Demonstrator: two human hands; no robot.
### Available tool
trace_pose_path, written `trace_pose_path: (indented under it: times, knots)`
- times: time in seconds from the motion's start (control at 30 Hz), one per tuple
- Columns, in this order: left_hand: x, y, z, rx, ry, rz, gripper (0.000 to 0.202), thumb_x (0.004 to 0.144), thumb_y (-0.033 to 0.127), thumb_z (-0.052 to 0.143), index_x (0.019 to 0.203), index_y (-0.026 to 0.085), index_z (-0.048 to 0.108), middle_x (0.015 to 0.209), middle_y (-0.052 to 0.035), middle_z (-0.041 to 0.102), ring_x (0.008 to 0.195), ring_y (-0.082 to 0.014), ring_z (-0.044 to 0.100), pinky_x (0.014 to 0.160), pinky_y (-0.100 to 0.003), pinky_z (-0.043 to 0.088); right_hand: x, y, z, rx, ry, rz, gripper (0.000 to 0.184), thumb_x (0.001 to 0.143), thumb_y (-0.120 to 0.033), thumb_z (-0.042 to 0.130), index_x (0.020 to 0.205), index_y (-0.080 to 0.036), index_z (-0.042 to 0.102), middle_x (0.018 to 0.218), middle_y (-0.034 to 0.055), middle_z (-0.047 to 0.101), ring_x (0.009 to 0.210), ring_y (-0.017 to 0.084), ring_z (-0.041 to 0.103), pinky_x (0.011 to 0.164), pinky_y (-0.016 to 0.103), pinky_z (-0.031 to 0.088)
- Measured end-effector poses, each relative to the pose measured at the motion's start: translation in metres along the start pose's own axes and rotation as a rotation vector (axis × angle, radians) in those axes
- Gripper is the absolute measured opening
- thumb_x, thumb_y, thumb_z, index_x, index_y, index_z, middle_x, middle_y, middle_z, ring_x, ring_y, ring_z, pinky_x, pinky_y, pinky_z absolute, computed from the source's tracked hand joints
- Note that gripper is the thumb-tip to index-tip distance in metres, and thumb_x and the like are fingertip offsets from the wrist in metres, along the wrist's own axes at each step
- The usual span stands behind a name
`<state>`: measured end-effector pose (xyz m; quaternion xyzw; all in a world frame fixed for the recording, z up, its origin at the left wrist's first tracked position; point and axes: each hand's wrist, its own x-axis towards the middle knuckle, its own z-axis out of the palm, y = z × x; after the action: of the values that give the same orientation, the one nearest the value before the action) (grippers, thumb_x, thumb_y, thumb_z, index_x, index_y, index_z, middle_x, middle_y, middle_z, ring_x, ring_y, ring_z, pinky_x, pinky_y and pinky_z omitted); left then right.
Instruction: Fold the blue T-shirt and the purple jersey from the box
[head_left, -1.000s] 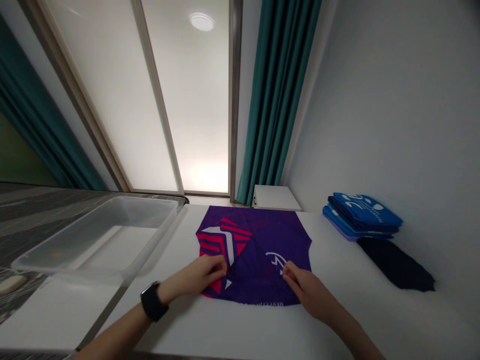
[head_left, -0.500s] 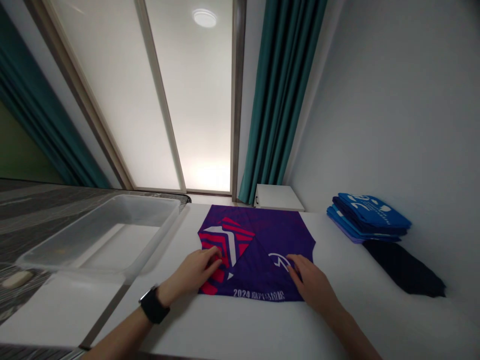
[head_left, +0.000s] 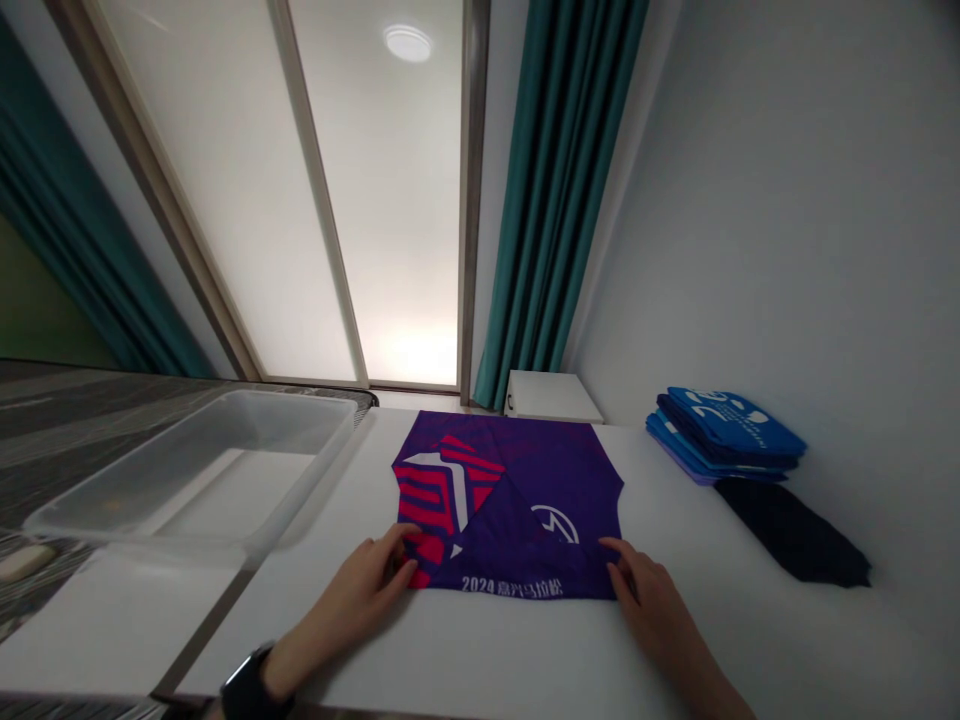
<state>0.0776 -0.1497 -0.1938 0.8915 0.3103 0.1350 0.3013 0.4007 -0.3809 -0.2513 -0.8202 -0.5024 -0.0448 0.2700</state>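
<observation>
A purple shirt [head_left: 555,465] with red and white graphics lies folded into a flat shape on a white table [head_left: 450,655]. White lettering runs along its near edge. My left hand [head_left: 375,580], with a black watch [head_left: 255,682] on the wrist, touches the shirt's near left corner. Its thumb and index finger are apart. At the near right corner, my right hand [head_left: 649,590] rests its fingertips on the cloth edge, thumb and index finger also spread. The undersides of the fingertips are hidden.
A clear plastic bin [head_left: 300,500] stands to the left. On the right, a stack of folded blue garments [head_left: 735,430] sits by the wall beside a dark folded cloth [head_left: 795,535]. Behind the table are a small white cabinet [head_left: 551,395] and teal curtains [head_left: 559,200].
Both hands have slid toward me and slightly outward, from the shirt's middle area to its near corners. The shirt keeps its shape. The view has shifted slightly.
</observation>
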Motion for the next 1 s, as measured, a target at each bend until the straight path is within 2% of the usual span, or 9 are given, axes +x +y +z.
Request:
trace_pose_path:
  times: [0.17, 0.33, 0.5, 0.63, 0.73, 0.8, 0.87, 0.93, 1.0]
  knots:
    - [0.001, -0.006, 0.004, 0.090, 0.026, 0.046, 0.028, 0.097, 0.033, 0.035, 0.112, 0.023, 0.056, 0.073, -0.0010, 0.065, 0.068, -0.0210, 0.059, 0.069, -0.032, 0.042, -0.002, -0.001, 0.000, -0.032, 0.012, -0.073, 0.033, 0.093, -0.026, 0.037, 0.116, -0.023, 0.061, 0.091, 0.0066, 0.071, 0.084, 0.023, 0.065, 0.077, 0.040, 0.049]
    - [0.001, -0.006, 0.008, 0.160, 0.024, 0.071, 0.023, 0.096, 0.026, 0.035, 0.098, 0.025, 0.058, 0.087, -0.0012, 0.072, 0.078, -0.0204, 0.065, 0.078, -0.034, 0.041, -0.009, 0.002, -0.002, -0.070, -0.026, -0.126, 0.033, 0.091, -0.019, 0.040, 0.113, -0.024, 0.063, 0.098, 0.0061, 0.071, 0.090, 0.024, 0.064, 0.080, 0.041, 0.047]
    - [-0.001, -0.006, 0.009, 0.273, 0.043, 0.080, 0.022, 0.093, 0.021, 0.039, 0.095, 0.024, 0.061, 0.089, -0.0018, 0.072, 0.078, -0.0211, 0.066, 0.075, -0.035, 0.041, -0.011, 0.002, -0.007, -0.126, -0.015, -0.169, 0.030, 0.090, -0.017, 0.041, 0.108, -0.024, 0.065, 0.095, 0.0062, 0.069, 0.089, 0.024, 0.063, 0.080, 0.042, 0.047]
    - [-0.002, -0.005, 0.007, 0.355, 0.119, 0.159, 0.025, 0.092, 0.018, 0.040, 0.099, 0.023, 0.063, 0.092, -0.0047, 0.070, 0.083, -0.0222, 0.064, 0.074, -0.035, 0.045, -0.008, -0.009, -0.012, -0.187, 0.081, -0.203, 0.029, 0.094, -0.024, 0.042, 0.113, -0.020, 0.064, 0.095, 0.0096, 0.067, 0.087, 0.025, 0.062, 0.079, 0.043, 0.048]
    - [-0.002, 0.006, 0.010, 0.405, 0.207, 0.313, 0.032, 0.091, 0.015, 0.041, 0.115, 0.022, 0.061, 0.109, -0.0084, 0.068, 0.097, -0.0235, 0.063, 0.083, -0.037, 0.048, -0.009, -0.034, -0.012, -0.178, 0.088, -0.304, 0.034, 0.096, -0.026, 0.041, 0.125, -0.021, 0.059, 0.112, 0.0112, 0.067, 0.101, 0.024, 0.063, 0.090, 0.043, 0.048]
    - [-0.002, 0.020, 0.016, 0.423, 0.174, 0.442, 0.042, 0.092, 0.015, 0.043, 0.133, 0.022, 0.052, 0.127, -0.0092, 0.063, 0.113, -0.0245, 0.059, 0.096, -0.039, 0.047, -0.011, -0.056, -0.010, -0.164, 0.016, -0.397, 0.044, 0.096, -0.027, 0.043, 0.139, -0.023, 0.048, 0.131, 0.0103, 0.060, 0.118, 0.024, 0.057, 0.100, 0.042, 0.044]
    - [-0.003, 0.035, 0.023, 0.439, 0.067, 0.556, 0.054, 0.093, 0.019, 0.047, 0.146, 0.023, 0.037, 0.145, -0.0087, 0.050, 0.130, -0.0263, 0.048, 0.107, -0.043, 0.041, -0.015, -0.075, -0.005, -0.169, -0.082, -0.471, 0.056, 0.096, -0.030, 0.045, 0.150, -0.023, 0.033, 0.146, 0.0090, 0.048, 0.131, 0.025, 0.047, 0.107, 0.042, 0.040]
    - [-0.004, 0.047, 0.032, 0.433, -0.041, 0.621, 0.064, 0.093, 0.026, 0.052, 0.152, 0.023, 0.027, 0.154, -0.0079, 0.038, 0.139, -0.0276, 0.038, 0.113, -0.046, 0.036, -0.018, -0.088, 0.001, -0.161, -0.173, -0.501, 0.064, 0.095, -0.031, 0.046, 0.154, -0.022, 0.022, 0.154, 0.0082, 0.038, 0.138, 0.025, 0.039, 0.111, 0.044, 0.036]
    - [-0.005, 0.052, 0.040, 0.405, -0.102, 0.632, 0.069, 0.093, 0.033, 0.055, 0.153, 0.024, 0.023, 0.157, -0.0078, 0.032, 0.142, -0.0278, 0.034, 0.115, -0.047, 0.033, -0.021, -0.093, 0.006, -0.138, -0.230, -0.496, 0.068, 0.095, -0.033, 0.048, 0.155, -0.023, 0.018, 0.156, 0.0080, 0.033, 0.141, 0.026, 0.035, 0.113, 0.046, 0.034]
